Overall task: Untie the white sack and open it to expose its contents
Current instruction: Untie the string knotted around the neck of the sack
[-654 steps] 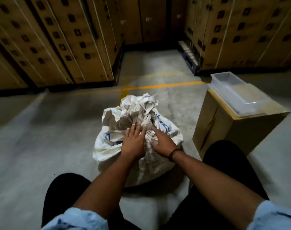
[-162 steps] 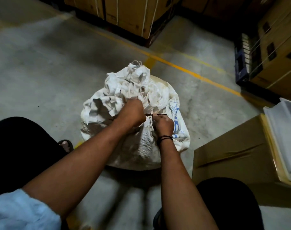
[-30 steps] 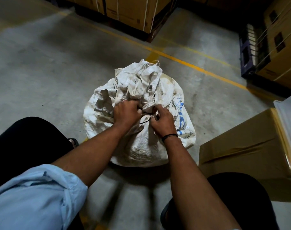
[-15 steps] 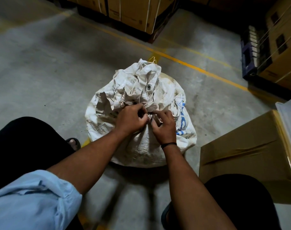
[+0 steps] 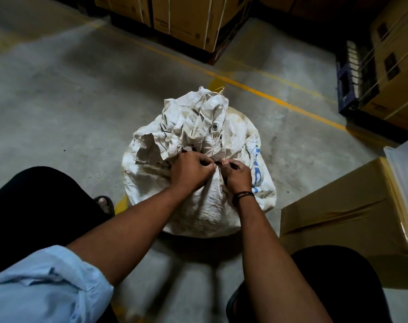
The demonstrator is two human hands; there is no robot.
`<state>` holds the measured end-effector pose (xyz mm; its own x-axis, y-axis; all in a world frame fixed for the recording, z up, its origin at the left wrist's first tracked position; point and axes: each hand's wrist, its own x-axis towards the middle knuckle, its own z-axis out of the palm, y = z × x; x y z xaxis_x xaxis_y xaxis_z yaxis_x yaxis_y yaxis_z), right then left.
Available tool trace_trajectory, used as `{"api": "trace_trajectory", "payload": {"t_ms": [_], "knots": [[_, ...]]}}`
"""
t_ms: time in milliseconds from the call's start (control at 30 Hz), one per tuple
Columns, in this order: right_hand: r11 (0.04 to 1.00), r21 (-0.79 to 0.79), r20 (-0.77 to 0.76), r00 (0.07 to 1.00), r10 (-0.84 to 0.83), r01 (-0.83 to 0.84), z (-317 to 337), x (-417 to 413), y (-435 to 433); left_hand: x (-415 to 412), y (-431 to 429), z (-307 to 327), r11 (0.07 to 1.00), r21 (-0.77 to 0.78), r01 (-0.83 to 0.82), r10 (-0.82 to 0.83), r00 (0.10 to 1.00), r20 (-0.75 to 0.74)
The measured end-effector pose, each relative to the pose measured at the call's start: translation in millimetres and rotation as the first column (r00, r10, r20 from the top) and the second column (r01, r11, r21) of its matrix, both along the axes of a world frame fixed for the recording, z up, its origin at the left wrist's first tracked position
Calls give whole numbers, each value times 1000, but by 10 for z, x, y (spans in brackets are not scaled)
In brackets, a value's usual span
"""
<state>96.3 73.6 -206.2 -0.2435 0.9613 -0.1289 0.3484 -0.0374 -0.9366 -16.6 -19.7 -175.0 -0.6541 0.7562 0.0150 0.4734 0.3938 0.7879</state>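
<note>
The white sack (image 5: 198,183) sits on the floor between my knees, its neck bunched. My left hand (image 5: 190,171) and right hand (image 5: 236,174) pinch closed on the tie at its near side. Soft, crinkly weave: I'd grip the gathered neck.

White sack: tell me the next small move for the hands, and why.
Probably keep picking the tie loose at the neck. The white sack is bunched shut with no contents showing, and the left hand and right hand are both pinched together at that gathered spot. The tie itself is hidden by the fingers.
</note>
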Motion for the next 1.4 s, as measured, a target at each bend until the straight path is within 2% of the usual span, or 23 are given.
{"api": "trace_trajectory", "payload": {"t_ms": [133,233,367,600,767,1133,1333,1400], "knots": [[995,56,76,994,83,-88,3,18,11,70,22,20,997,-2,-74,74,993,96],[992,48,77,991,112,-116,28,40,11,112,47,37,993,7,-121,118,979,165],[995,12,19,995,100,-100,41,27,-18,131,47,81,988,-37,-147,150,983,103],[997,81,6,1000,12,-13,32,-27,-76,137,136,135,969,-89,-231,232,973,0],[989,142,19,999,33,-35,24,7,-57,65,176,108,968,-147,-205,200,978,-52],[979,171,0,994,114,-112,-54,-41,-43,-12,247,96,956,-224,-187,154,976,-155],[898,371,178,968,180,-235,-33,-23,-43,-51,225,79,959,-225,-175,144,978,-150],[881,396,215,959,185,-259,-15,-36,-41,-67,206,75,960,-224,-167,137,980,-144]]}}
